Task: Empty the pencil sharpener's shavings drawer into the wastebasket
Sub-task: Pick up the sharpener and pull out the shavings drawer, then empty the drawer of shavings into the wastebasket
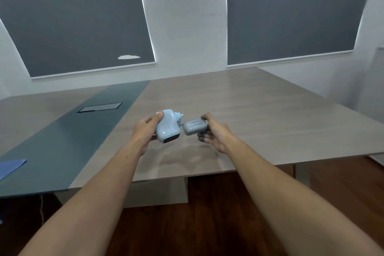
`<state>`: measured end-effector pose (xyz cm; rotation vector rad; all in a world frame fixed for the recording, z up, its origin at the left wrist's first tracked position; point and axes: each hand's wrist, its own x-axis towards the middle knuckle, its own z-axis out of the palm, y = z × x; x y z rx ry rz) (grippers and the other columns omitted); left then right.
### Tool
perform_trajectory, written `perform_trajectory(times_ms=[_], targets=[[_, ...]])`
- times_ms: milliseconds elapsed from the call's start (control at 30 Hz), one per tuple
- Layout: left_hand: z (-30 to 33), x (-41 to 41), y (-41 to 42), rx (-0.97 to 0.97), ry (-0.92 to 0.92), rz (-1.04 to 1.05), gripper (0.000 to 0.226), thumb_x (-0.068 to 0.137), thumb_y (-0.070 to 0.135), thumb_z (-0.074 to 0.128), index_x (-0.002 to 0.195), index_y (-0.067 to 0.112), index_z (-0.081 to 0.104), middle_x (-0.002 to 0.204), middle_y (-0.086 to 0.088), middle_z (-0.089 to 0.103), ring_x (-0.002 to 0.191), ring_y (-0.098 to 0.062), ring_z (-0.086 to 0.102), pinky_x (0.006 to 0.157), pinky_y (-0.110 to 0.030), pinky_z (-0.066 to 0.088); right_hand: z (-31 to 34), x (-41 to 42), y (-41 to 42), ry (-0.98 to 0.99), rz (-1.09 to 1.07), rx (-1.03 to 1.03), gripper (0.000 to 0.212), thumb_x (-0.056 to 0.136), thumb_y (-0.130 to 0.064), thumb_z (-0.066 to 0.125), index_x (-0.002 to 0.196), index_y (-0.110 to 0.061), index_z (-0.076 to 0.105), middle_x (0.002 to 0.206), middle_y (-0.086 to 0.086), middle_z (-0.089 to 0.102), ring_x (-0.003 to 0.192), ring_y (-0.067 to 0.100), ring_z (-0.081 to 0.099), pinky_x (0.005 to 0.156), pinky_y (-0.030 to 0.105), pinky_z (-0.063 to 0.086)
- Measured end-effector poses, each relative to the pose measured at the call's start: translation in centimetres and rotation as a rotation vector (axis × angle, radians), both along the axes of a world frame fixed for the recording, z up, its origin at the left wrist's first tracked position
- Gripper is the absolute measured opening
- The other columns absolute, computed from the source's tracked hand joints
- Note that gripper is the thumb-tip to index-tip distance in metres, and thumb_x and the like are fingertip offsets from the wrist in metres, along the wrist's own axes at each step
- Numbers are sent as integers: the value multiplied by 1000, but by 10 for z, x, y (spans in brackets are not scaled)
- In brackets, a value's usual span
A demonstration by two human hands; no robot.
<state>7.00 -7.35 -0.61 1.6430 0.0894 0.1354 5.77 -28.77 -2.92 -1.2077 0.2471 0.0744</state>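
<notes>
Above the wide table [259, 110], your left hand [145, 129] has its fingers closed around the pale blue sharpener [167, 128], and your right hand [216, 134] has its fingers closed on the grey drawer [195, 128], which is just beside the sharpener and seems already out. Keep the drawer level so no shavings fall. Its long side runs left to right, one end toward the sharpener. No wastebasket is in view.
</notes>
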Motion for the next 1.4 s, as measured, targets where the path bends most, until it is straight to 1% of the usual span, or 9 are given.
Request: perform_trajectory(times_ms=[133, 233, 367, 467, 733, 833, 933, 1267, 1400], targets=[[-3, 2, -16, 78, -76, 87, 47, 82, 30, 78, 119, 8, 61, 109, -9, 66, 90, -20, 66, 88, -42, 58, 1, 0, -32, -38, -154, 26, 26, 74, -18, 72, 90, 0, 62, 84, 16, 62, 59, 25, 63, 54, 31, 56], [-10, 1, -33, 167, -143, 136, 58, 74, 24, 85, 123, 7, 58, 108, -9, 64, 91, -22, 63, 87, -35, 54, -2, -4, -50, -70, -153, 11, 21, 74, -7, 73, 89, 5, 63, 98, 21, 62, 74, 31, 68, 56, 31, 58], [-24, -3, -53, 313, -179, 191, 61, 71, 21, 87, 122, 8, 55, 106, -7, 61, 92, -24, 60, 86, -36, 51, -7, -14, -66, -105, -141, 6, 51, 70, -1, 77, 115, 14, 58, 122, 27, 62, 92, 36, 71, 68, 35, 61], [-37, -5, -63, 386, -169, 196, 64, 70, 21, 86, 123, 8, 52, 113, -10, 63, 103, -30, 62, 89, -37, 49, -7, -24, -78, -90, -171, -14, 40, 73, 4, 77, 108, 6, 57, 121, 26, 60, 103, 40, 69, 82, 42, 60], [-23, -15, -75, 506, -123, 181, 83, 73, 38, 83, 140, 8, 45, 140, -15, 55, 127, -34, 52, 102, -41, 41, 9, -52, -105, -104, -213, -12, 54, 73, -1, 78, 120, 11, 57, 117, 27, 64, 92, 39, 73, 71, 39, 63], [-4, -30, -91, 615, -204, 210, 75, 77, 47, 75, 138, 9, 51, 141, -16, 54, 131, -35, 49, 105, -42, 40, 21, -73, -123, -135, -212, -68, 26, 76, -4, 75, 97, 8, 65, 107, 24, 68, 88, 36, 72, 77, 41, 62], [14, -53, -116, 625, -308, 159, 63, 82, 46, 70, 132, 11, 57, 137, -13, 59, 127, -33, 54, 104, -42, 43, 33, -100, -144, -168, -264, -81, 11, 81, -4, 71, 81, 2, 62, 98, 25, 66, 87, 37, 69, 84, 45, 60], [19, -137, -261, 478, -387, -226, 29, 81, 35, 67, 101, 16, 77, 100, -8, 77, 99, -23, 70, 92, -30, 52, 25, -213, -259, -178, -436, -166, 17, 79, -7, 69, 91, 3, 64, 96, 25, 66, 72, 30, 69, 68, 36, 63], [-17, -164, -328, 418, -305, -456, 16, 68, 42, 65, 74, 28, 68, 79, -6, 76, 78, -27, 75, 80, -47, 61, -3, -267, -308, -125, -498, -230, 11, 80, -5, 68, 90, -1, 65, 95, 22, 69, 78, 31, 71, 78, 41, 62]])
